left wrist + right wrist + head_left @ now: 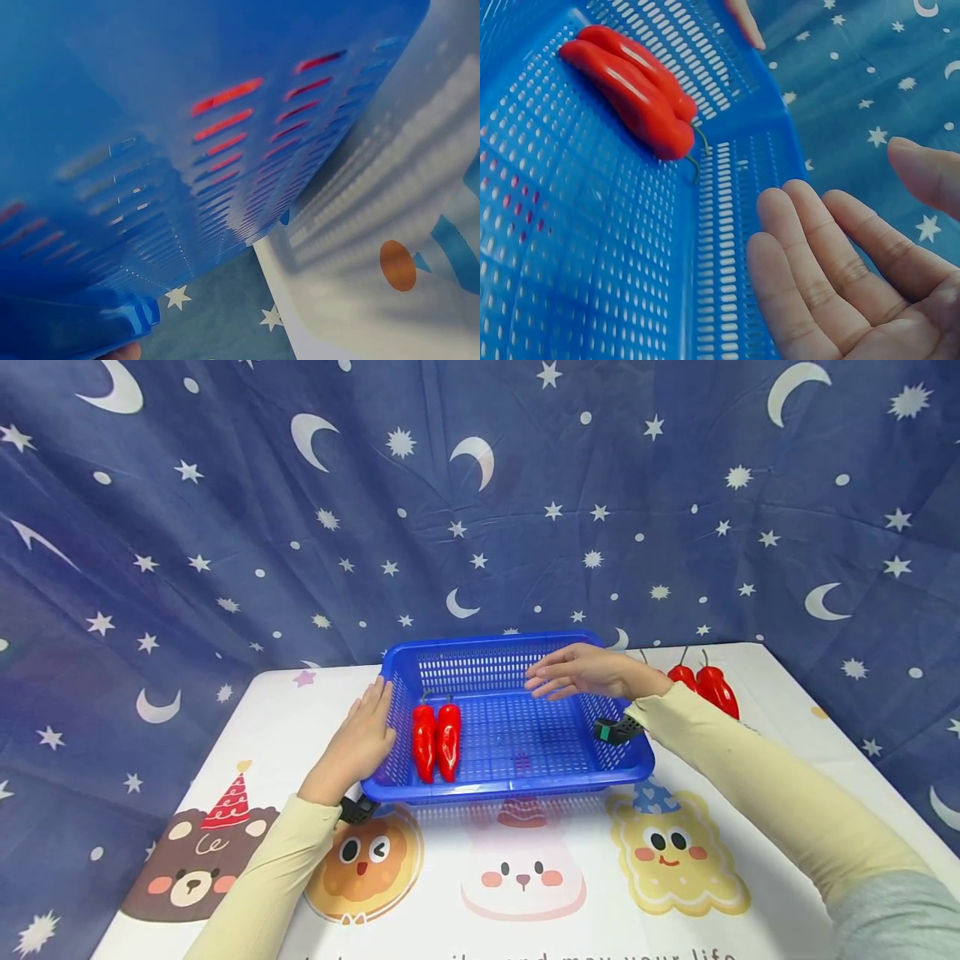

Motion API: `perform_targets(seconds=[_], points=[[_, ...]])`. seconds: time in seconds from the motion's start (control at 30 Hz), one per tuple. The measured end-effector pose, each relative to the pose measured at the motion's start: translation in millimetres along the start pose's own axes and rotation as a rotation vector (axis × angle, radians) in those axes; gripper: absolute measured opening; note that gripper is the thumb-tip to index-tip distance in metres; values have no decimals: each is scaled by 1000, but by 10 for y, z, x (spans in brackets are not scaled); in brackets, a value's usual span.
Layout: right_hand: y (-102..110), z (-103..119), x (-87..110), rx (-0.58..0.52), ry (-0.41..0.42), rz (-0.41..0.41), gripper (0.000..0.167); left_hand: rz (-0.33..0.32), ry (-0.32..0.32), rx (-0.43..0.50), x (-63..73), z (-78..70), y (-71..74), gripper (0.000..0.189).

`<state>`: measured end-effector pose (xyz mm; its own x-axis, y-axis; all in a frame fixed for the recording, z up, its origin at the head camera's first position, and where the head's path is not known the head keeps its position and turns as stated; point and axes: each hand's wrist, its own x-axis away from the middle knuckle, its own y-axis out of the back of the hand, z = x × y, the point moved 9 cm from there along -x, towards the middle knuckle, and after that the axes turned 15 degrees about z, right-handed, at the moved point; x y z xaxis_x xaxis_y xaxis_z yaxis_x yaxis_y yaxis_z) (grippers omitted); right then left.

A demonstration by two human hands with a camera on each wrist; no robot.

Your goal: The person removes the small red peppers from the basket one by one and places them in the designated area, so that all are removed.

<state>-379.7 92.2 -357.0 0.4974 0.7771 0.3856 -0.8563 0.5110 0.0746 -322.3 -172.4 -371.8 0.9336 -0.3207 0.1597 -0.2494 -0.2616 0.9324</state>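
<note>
Two red chili peppers (436,740) lie side by side at the left end of a blue plastic basket (517,787), their green stems toward the back. My left hand (358,732) rests against the basket's left rim with its fingers straight. Over the basket's right half hovers my right hand (570,670), its fingers loosely extended and nothing in them. In the right wrist view the right palm (900,330) is bare, and the pair of peppers (634,94) lies beyond the fingertips. The left wrist view shows mostly the basket's slotted side (217,172), with red visible through the slots.
More red peppers (717,690) lie on the table to the right of the basket, partly hidden behind my right forearm. A white cloth with cartoon prints (522,877) covers the table. Behind it hangs a dark blue curtain (480,510) with moons and stars.
</note>
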Motion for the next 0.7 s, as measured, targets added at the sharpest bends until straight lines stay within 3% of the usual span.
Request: perform_targets(seconds=[0.23,0.7], points=[[-95,-34,-177,-25,-26,0,45,-11,-9,1,-2,-1,3,65],[-340,-34,-575,-82,8,67,45,-11,-6,6,-28,29,-19,66]])
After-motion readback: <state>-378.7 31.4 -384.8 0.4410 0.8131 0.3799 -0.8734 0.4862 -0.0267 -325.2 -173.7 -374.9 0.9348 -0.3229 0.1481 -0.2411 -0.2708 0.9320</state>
